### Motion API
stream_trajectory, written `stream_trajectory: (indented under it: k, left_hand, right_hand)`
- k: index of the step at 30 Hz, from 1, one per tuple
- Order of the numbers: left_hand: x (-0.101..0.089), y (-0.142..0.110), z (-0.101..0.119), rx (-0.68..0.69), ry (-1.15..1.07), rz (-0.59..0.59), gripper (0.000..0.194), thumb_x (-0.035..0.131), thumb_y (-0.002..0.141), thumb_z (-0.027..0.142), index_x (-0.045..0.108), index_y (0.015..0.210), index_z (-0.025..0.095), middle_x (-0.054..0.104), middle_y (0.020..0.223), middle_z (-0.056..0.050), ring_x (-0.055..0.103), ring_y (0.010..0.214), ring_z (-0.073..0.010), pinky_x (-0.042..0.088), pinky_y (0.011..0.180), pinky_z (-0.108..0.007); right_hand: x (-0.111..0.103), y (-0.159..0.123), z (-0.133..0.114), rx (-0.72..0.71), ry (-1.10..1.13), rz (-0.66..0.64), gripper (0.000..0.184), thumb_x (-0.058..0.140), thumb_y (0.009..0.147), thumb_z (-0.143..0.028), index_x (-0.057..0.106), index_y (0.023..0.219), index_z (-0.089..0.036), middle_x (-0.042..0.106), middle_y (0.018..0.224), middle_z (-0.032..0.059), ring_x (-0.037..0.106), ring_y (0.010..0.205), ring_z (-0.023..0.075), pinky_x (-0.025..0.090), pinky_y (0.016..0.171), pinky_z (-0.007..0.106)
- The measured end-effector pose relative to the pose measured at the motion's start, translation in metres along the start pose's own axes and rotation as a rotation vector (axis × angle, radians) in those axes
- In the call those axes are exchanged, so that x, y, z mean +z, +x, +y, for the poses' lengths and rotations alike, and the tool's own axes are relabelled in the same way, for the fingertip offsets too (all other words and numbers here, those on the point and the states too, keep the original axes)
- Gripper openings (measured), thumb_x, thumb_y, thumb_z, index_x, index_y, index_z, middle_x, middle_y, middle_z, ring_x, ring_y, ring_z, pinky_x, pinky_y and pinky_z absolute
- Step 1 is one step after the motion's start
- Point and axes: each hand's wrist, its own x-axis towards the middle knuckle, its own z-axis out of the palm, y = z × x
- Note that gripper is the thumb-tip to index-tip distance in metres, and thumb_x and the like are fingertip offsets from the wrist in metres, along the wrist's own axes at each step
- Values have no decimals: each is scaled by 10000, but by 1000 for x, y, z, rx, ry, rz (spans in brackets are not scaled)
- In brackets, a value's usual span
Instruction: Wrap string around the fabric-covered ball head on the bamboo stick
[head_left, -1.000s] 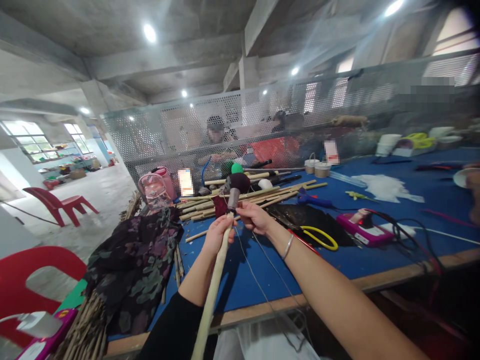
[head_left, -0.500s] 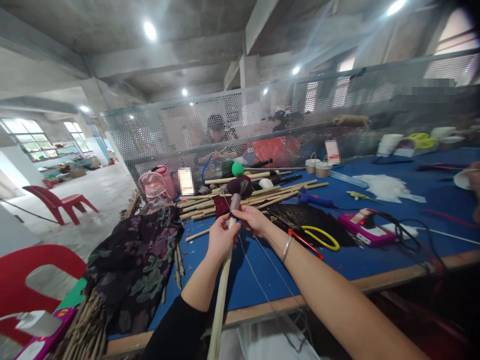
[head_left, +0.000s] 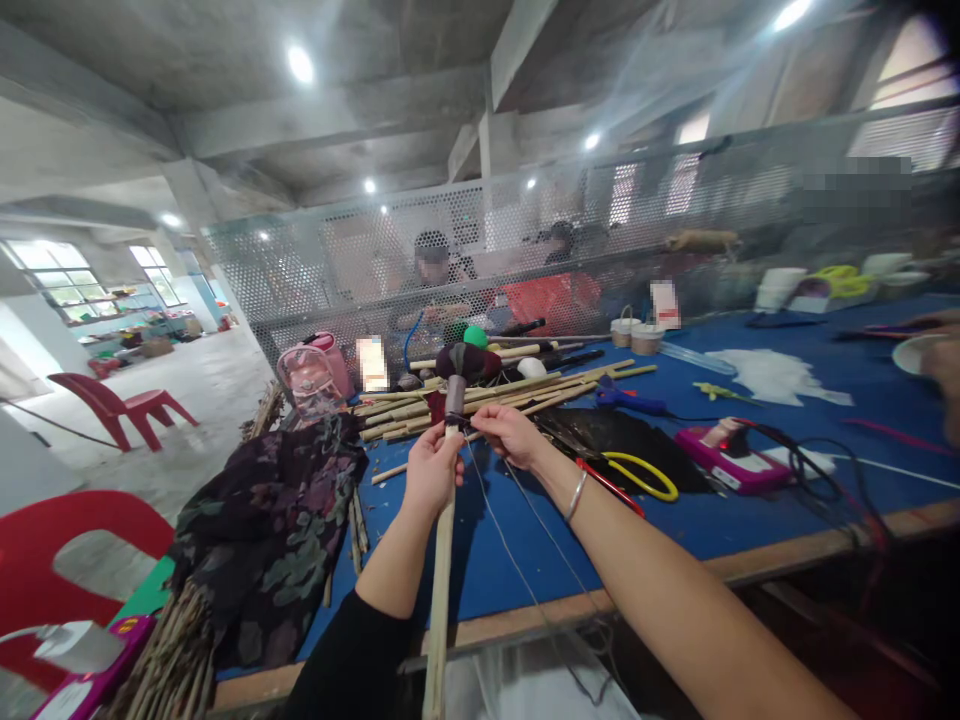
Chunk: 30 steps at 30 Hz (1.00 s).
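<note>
My left hand [head_left: 433, 468] is wrapped round a pale wooden stick [head_left: 441, 590], which slants up from the table's front edge. Above that hand the stick carries a grey sleeve [head_left: 455, 393] and a dark rounded head [head_left: 459, 362]. Just right of the sleeve's lower end, my right hand [head_left: 514, 437] pinches a thin dark cord [head_left: 463, 421] that wraps the stick there. A loose grey cord [head_left: 504, 533] hangs from this spot over the table edge. Behind the head lie several wooden sticks [head_left: 540, 392] and a green ball [head_left: 474, 336].
Yellow-and-red-handled scissors [head_left: 645, 477] lie on black sheeting right of my arm. Beyond are a blue glue gun [head_left: 630, 400] and a purple power strip [head_left: 731, 460]. Dark patterned cloth [head_left: 277, 540] covers the left side. Perforated panels [head_left: 360, 260] stand behind, with people beyond.
The stick's head has tipped slightly left, and my left hand has shifted left with it. My right fingers have drawn a little away from the stick, with cord between.
</note>
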Motion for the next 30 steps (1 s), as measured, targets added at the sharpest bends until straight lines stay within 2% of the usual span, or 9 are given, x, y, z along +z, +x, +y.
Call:
stream_trajectory:
  k: [3,7,11,13,15,17,20,25,30]
  left_hand:
    - [0,0,3,-35,-103,-95,355,661,620,379,548,843,127,589,699,-1,414,353,-29,309,297,-156]
    - [-2,-3,5,-157,-162,-237,365,606,681,396,567,906,111,635,773,-61,485,401,-57,356,326,-157]
    - [1,-6,1,-359,-47,-270,411,482,773,423,538,1026,104,632,829,-100,549,471,-94,423,389,-188]
    - [4,-8,-2,-273,102,-173,464,481,778,441,475,1130,139,615,908,-101,560,487,-103,433,406,-209]
    - [6,-10,-5,-8,296,-1,509,556,742,395,433,1186,178,583,1006,-101,587,583,-120,460,474,-226]
    - [7,-11,-6,308,522,123,460,607,710,299,497,1145,196,556,1076,-98,594,784,-158,479,609,-241]
    - [5,-11,-7,551,815,121,301,577,727,221,615,1025,202,593,1042,-86,550,943,-187,443,763,-267]
    - [3,-11,-7,422,985,80,298,504,773,223,627,1043,192,662,751,-40,569,646,-140,402,638,-238]
    - [6,-14,-5,289,916,21,197,506,756,245,648,855,150,624,623,-14,515,513,-109,331,499,-200]
  right_hand:
    - [0,0,-1,-2,78,-61,286,676,641,-359,472,699,-167,312,398,-118,163,298,13,101,281,153]
    - [-3,-4,-4,9,204,-219,341,691,638,-334,484,854,-169,360,453,-115,140,307,5,89,283,154]
    - [-8,-5,-2,37,131,-207,295,675,661,-343,470,767,-158,386,426,-100,166,289,8,94,275,164]
    - [-7,-3,0,21,66,-149,280,669,668,-340,466,740,-161,351,396,-107,178,280,16,107,267,167]
    - [-5,-1,1,16,18,-105,270,665,670,-340,473,738,-163,317,382,-113,181,278,21,120,263,167]
    - [-3,1,3,29,-7,-73,269,658,671,-350,479,748,-164,313,383,-113,184,277,23,125,260,167]
    - [-1,3,5,52,-13,-39,278,656,661,-360,473,744,-167,327,396,-110,193,278,23,123,258,165]
    - [1,3,9,64,-49,-18,285,660,645,-362,467,719,-165,367,415,-98,206,284,22,131,258,165]
    - [6,1,6,49,-72,-40,280,654,641,-367,473,694,-161,336,378,-106,205,271,29,119,273,186]
